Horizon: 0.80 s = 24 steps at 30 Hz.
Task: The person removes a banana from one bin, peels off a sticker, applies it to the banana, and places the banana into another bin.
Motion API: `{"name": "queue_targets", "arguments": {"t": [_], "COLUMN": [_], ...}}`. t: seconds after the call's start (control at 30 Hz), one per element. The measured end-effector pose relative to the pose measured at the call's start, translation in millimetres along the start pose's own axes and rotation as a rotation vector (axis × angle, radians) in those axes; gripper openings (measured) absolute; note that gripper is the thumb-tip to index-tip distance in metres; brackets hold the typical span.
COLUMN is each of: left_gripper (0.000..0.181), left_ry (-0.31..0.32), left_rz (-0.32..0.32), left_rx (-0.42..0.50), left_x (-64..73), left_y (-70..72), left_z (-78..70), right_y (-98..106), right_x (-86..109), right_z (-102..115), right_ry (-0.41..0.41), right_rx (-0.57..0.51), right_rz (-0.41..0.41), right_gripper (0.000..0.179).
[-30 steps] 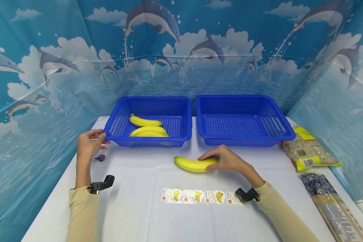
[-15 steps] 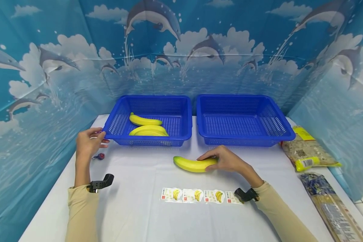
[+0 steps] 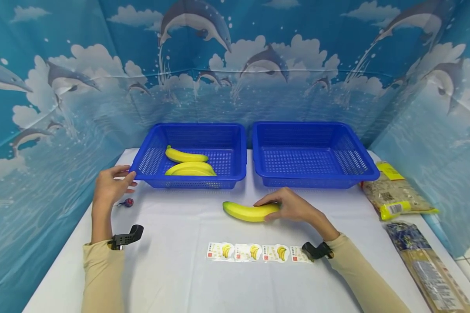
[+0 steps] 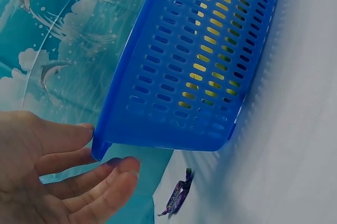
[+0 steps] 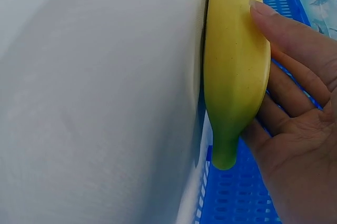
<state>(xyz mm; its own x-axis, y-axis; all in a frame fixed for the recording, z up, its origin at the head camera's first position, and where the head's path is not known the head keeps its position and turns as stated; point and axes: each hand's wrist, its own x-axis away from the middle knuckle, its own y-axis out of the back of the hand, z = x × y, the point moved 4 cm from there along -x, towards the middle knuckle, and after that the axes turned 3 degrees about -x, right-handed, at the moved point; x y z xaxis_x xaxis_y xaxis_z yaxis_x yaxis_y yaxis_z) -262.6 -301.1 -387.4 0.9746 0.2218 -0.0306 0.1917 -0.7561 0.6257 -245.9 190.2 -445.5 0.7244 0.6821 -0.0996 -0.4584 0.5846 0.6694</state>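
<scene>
My right hand (image 3: 293, 206) holds a yellow banana (image 3: 240, 211) with a green tip, its thumb and fingers on either side of one end. In the right wrist view the banana (image 5: 237, 55) lies along the white tabletop, thumb on its near face and the other fingers behind. With thumb and fingers, my left hand (image 3: 111, 184) pinches the left front corner of the left blue basket (image 3: 192, 178). The left wrist view shows the thumb at the basket's rim (image 4: 100, 147) and the fingers beneath. Inside that basket lie several bananas (image 3: 186, 155).
Another blue basket (image 3: 317, 178) stands to the right. A row of banana stickers (image 3: 248, 252) lies in front. A small lollipop-like item (image 3: 129, 202) and a purple-wrapped candy (image 4: 179, 195) lie near the left hand. Two packaged bags, one pale (image 3: 395, 191) and one long (image 3: 427, 265), sit at the right edge.
The view shifts slightly. Both hands keep their places, one at the basket corner and one on the banana.
</scene>
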Motion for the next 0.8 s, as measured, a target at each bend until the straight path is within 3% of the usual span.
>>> {"name": "queue_targets", "arguments": {"t": [0.57,0.8], "left_gripper": [0.061,0.060], "left_ry": [0.044,0.028], "left_rz": [-0.003,-0.050], "left_rx": [-0.114,-0.109], "left_x": [2.1,2.8], "left_y": [0.3,1.4], "left_z": [-6.4,-9.7], "right_y": [1.2,2.1], "right_x": [0.2,0.2], "right_z": [2.7,4.8], "right_ry": [0.013,0.026], "right_rx": [0.003,-0.015], "right_rz": [-0.008,-0.005], "right_gripper": [0.046,0.046]}}
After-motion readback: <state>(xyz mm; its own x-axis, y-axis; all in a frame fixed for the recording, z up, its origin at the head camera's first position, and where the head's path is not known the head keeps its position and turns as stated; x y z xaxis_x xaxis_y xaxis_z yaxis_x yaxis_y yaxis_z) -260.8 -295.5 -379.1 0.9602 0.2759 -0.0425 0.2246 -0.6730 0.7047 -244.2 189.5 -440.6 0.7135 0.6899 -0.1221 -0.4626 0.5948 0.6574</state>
